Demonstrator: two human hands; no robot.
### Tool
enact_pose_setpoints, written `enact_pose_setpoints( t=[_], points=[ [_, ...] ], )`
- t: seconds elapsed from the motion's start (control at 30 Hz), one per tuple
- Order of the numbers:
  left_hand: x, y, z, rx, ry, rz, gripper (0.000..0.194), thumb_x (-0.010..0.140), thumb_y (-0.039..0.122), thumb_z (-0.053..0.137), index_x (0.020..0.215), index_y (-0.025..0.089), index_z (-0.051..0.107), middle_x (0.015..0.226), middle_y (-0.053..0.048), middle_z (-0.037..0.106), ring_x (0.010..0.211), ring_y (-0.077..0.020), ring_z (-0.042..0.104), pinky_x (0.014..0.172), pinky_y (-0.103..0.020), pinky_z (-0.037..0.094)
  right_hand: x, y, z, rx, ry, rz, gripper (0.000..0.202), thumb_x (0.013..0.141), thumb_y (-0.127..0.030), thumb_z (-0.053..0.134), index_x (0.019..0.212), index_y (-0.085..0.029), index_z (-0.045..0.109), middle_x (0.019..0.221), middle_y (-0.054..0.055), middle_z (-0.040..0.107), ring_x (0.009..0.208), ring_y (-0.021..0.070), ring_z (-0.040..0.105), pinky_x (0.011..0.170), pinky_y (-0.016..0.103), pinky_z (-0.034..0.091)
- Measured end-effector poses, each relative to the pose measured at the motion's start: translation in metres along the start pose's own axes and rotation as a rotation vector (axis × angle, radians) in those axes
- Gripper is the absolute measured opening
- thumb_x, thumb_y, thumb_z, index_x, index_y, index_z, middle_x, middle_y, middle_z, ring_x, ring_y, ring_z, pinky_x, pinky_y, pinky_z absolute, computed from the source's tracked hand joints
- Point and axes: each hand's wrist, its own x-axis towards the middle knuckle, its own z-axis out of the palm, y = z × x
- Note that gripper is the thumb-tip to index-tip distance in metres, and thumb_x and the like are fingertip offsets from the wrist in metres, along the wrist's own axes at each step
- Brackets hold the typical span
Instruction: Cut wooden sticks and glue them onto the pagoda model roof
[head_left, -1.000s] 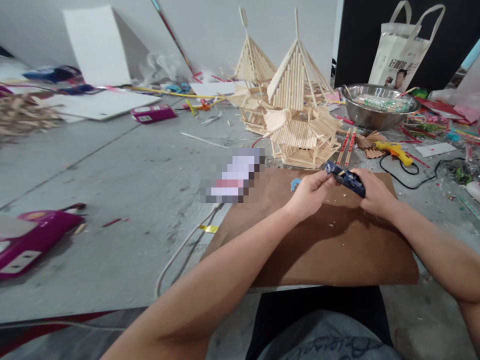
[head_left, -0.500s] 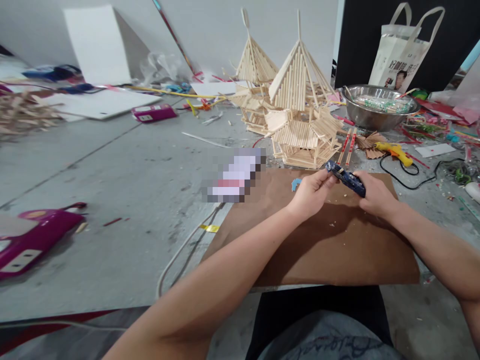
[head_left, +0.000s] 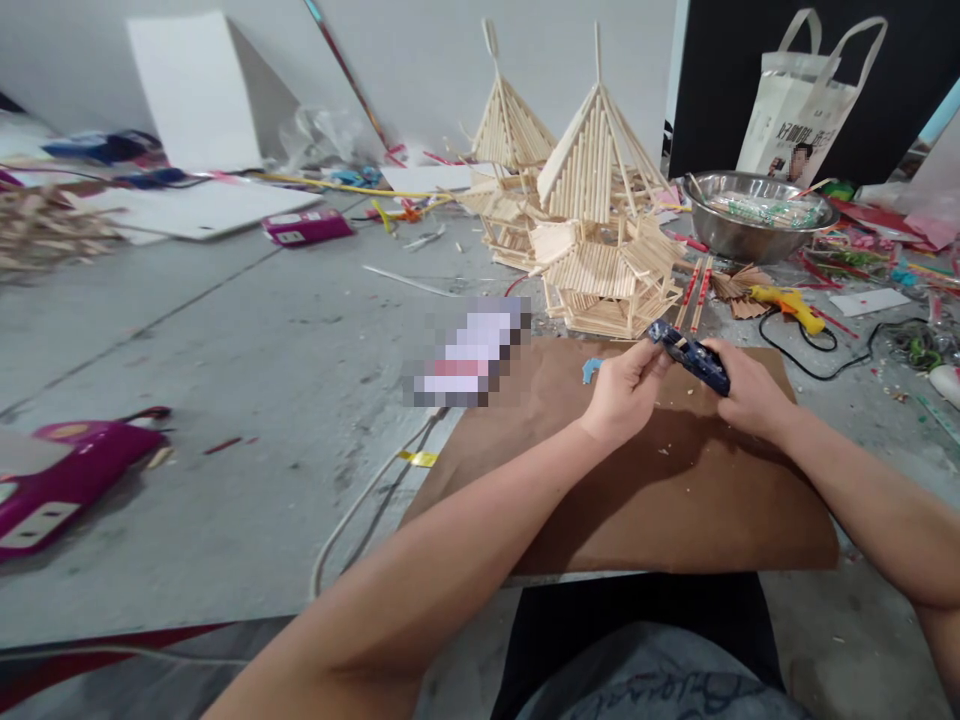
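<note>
My right hand (head_left: 742, 388) is closed around the back end of a dark blue hand tool (head_left: 688, 358) flecked with whitish marks; its exact kind is not clear. The tool slants up to the left, above the brown board (head_left: 585, 490). At its far end my left hand (head_left: 628, 388) has its fingers pinched together; whatever they grip is hidden. Left of that hand lies a small light-blue curved piece (head_left: 591, 370). Just beyond the hands stands a pavilion model of wooden sticks (head_left: 609, 265), with a second stick pavilion (head_left: 510, 135) behind it.
A blurred-out phone (head_left: 471, 350) lies left of the board, with a white cable (head_left: 352, 510). Chopsticks with red marks (head_left: 699, 295), a yellow glue gun (head_left: 789, 307) and a steel bowl (head_left: 757, 225) are at the right. Magenta power strips (head_left: 82, 475) lie left.
My left hand has shifted and turned slightly at the tool's far end. The right hand and the dark blue tool have barely moved.
</note>
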Motion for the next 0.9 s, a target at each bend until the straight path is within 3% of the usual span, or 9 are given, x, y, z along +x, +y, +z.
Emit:
enact_pose_setpoints(
  t=[0.33, 0.6, 0.9],
  points=[
    [0.001, 0.005, -0.001, -0.272, -0.104, -0.154, 0.036, 0.074, 0.051, 0.055, 0.065, 0.016, 0.057, 0.053, 0.003, 0.044, 0.054, -0.0074, 0.038, 0.051, -0.02, 0.033, 0.0, 0.01, -0.002, 0.038, -0.036, -0.103, 0.054, 0.067, -0.014, 0.047, 0.12, -0.018, 0.04, 0.114, 0.013, 0.056, 0.104, 0.027, 0.054, 0.087, 0.042, 0.042],
    [0.001, 0.0, 0.001, -0.448, -0.191, -0.313, 0.042, 0.07, 0.057, 0.057, 0.067, 0.015, 0.057, 0.045, 0.007, 0.029, 0.041, -0.0039, 0.022, 0.041, -0.021, 0.018, 0.001, 0.011, -0.004, 0.047, -0.032, -0.172, 0.058, 0.063, -0.009, 0.047, 0.12, -0.018, 0.038, 0.118, 0.014, 0.055, 0.108, 0.0263, 0.052, 0.088, 0.041, 0.042],
    [0.002, -0.001, -0.003, -0.556, -0.268, -0.421, 0.04, 0.066, 0.054, 0.063, 0.066, 0.015, 0.055, 0.041, 0.009, 0.025, 0.036, -0.0021, 0.019, 0.039, -0.021, 0.011, 0.0, 0.006, -0.004, 0.019, -0.03, -0.122, 0.057, 0.061, -0.01, 0.047, 0.117, -0.017, 0.042, 0.113, 0.013, 0.058, 0.101, 0.0273, 0.056, 0.085, 0.042, 0.043]
  ],
)
